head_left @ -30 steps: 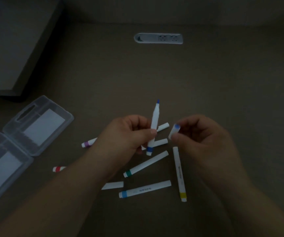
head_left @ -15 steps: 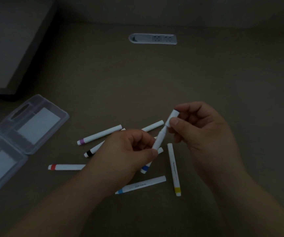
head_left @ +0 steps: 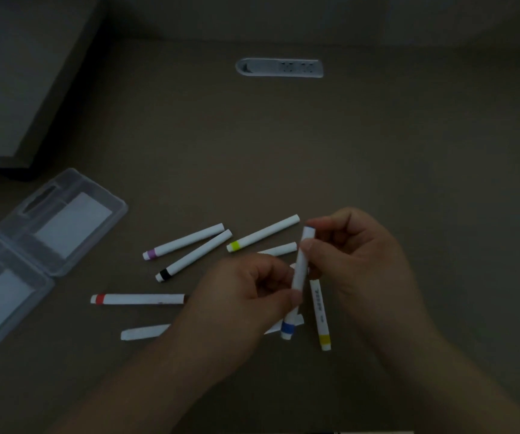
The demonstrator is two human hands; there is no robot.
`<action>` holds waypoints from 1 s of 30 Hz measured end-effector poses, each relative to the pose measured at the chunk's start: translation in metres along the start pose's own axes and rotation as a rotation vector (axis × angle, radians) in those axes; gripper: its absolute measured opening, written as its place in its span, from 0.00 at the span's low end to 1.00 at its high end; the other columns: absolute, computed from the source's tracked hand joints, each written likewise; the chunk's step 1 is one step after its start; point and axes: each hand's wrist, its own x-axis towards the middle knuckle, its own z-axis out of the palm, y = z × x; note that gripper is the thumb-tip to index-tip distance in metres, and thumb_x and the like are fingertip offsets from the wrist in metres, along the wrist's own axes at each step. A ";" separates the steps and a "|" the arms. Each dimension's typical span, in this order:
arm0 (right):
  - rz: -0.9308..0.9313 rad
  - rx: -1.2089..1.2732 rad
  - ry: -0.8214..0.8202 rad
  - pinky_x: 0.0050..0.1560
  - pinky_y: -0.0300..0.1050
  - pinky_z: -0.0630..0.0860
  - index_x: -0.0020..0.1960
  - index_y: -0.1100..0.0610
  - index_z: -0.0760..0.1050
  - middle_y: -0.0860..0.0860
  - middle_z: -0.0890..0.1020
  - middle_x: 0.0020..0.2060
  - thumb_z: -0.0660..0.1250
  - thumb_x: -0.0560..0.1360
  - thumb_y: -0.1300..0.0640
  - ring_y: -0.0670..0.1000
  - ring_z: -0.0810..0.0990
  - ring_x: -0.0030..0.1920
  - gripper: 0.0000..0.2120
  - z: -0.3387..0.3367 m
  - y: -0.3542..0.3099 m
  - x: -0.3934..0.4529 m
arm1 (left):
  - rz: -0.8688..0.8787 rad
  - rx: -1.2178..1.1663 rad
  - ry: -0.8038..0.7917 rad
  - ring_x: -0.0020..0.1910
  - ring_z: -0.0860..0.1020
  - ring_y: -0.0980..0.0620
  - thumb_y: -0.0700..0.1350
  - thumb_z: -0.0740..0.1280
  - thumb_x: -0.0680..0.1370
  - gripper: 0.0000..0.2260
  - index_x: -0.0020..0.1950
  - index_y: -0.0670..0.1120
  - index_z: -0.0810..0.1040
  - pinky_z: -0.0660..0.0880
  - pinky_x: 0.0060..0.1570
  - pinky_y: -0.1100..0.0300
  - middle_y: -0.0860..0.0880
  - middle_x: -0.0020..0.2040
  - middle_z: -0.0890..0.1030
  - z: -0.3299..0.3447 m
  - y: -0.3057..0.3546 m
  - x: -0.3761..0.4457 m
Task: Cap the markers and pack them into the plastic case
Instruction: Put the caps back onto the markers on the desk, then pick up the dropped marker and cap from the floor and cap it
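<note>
Holding the blue-banded marker [head_left: 300,270] between them, both hands work above the table [head_left: 377,151]. The left hand [head_left: 239,302] has its fingers curled, thumb and fingertips pinching the lower barrel; the right hand [head_left: 355,258] pinches the upper end, where the white cap [head_left: 308,234] sits on the marker. Whether the cap is fully seated cannot be told.

Writing: small dark print runs along the barrel of the yellow-banded marker [head_left: 320,311] lying just right of the held one; it is too blurred to read. Faint marks on the red-banded marker [head_left: 136,299] are likewise illegible. No brand can be made out.

Loose on the table lie the purple-banded marker [head_left: 183,241], the black-banded marker [head_left: 194,255] just beside it, and the lime-banded marker [head_left: 263,233]. Two more white barrels [head_left: 279,249] [head_left: 144,332] are partly hidden behind the left hand, so their colour bands are not visible.

The plastic case [head_left: 49,220] lies open at the left, well apart from the hands, its near half cut off by the frame edge. A socket strip [head_left: 279,68] is set into the table at the far side. The scene is dim.
</note>
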 end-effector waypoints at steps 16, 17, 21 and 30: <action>0.227 -0.704 -0.009 0.38 0.35 0.68 0.65 0.43 0.73 0.41 0.72 0.47 0.67 0.78 0.51 0.40 0.71 0.41 0.16 -0.014 0.041 0.028 | 0.231 0.576 0.340 0.58 0.64 0.66 0.57 0.65 0.76 0.23 0.71 0.60 0.67 0.62 0.57 0.65 0.64 0.59 0.67 -0.020 -0.023 0.015; 0.211 -0.716 -0.004 0.39 0.34 0.68 0.65 0.43 0.72 0.41 0.72 0.49 0.67 0.78 0.51 0.40 0.71 0.41 0.17 -0.014 0.040 0.027 | 0.231 0.587 0.339 0.59 0.64 0.66 0.57 0.65 0.76 0.23 0.71 0.60 0.66 0.62 0.59 0.64 0.63 0.62 0.68 -0.019 -0.023 0.016; 0.084 -0.734 0.053 0.51 0.40 0.73 0.66 0.43 0.71 0.44 0.73 0.58 0.67 0.77 0.47 0.41 0.72 0.50 0.19 -0.014 0.034 0.023 | 0.245 0.631 0.339 0.65 0.65 0.62 0.57 0.65 0.76 0.25 0.73 0.59 0.64 0.60 0.61 0.63 0.59 0.68 0.68 -0.017 -0.021 0.022; -0.038 -0.807 -0.081 0.70 0.49 0.64 0.74 0.43 0.64 0.47 0.63 0.75 0.66 0.76 0.42 0.49 0.62 0.74 0.28 -0.025 -0.044 -0.014 | 0.264 0.740 0.294 0.73 0.62 0.54 0.60 0.65 0.77 0.29 0.76 0.56 0.61 0.62 0.67 0.58 0.55 0.75 0.64 -0.032 0.033 -0.016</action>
